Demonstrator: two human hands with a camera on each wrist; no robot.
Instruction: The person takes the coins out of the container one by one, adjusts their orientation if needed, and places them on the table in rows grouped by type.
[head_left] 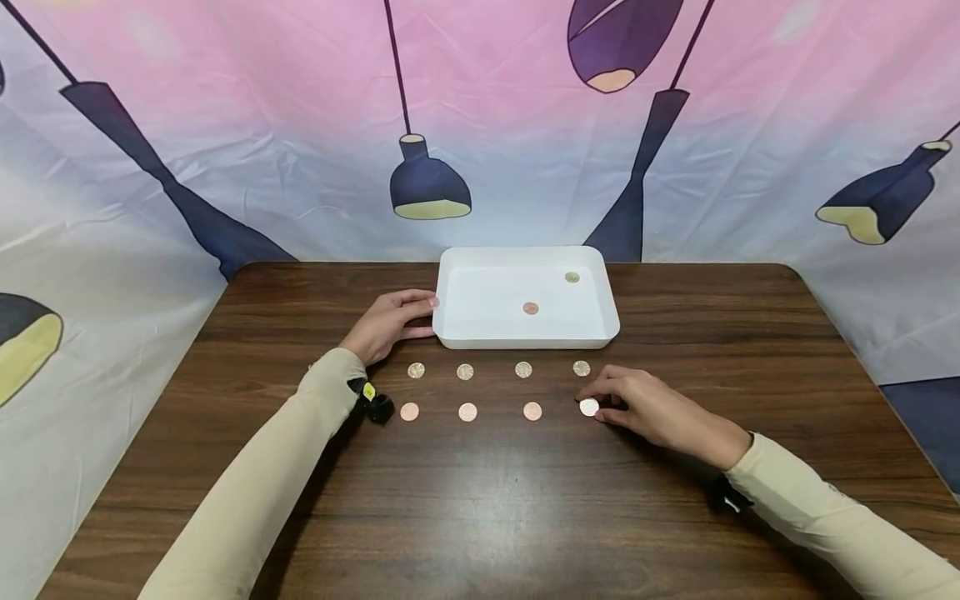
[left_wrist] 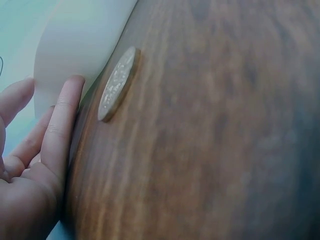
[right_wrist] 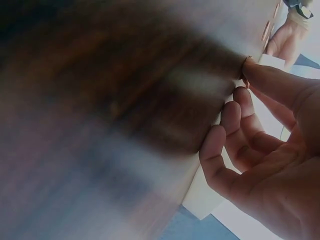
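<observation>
In the head view, my right hand point(head_left: 651, 408) pinches a shiny coin point(head_left: 588, 407) between thumb and fingertips at the right end of the front row. The right wrist view shows that coin point(right_wrist: 246, 70) edge-on and tilted by the thumb, while the other fingertips rest close to the tabletop. My left hand point(head_left: 386, 323) lies with fairly straight fingers against the left side of a white tray point(head_left: 525, 341). From the left wrist, the fingers point(left_wrist: 62, 120) touch the tray wall, with a gold-coloured coin point(left_wrist: 119, 85) lying nearby.
Inside the tray lie a copper coin point(head_left: 531, 308) and a gold-coloured coin point(head_left: 572, 277). A row of several gold-coloured coins point(head_left: 465, 372) runs before it, with copper coins point(head_left: 467, 412) nearer on the wooden table point(head_left: 465, 533). A printed cloth point(head_left: 315, 150) hangs behind.
</observation>
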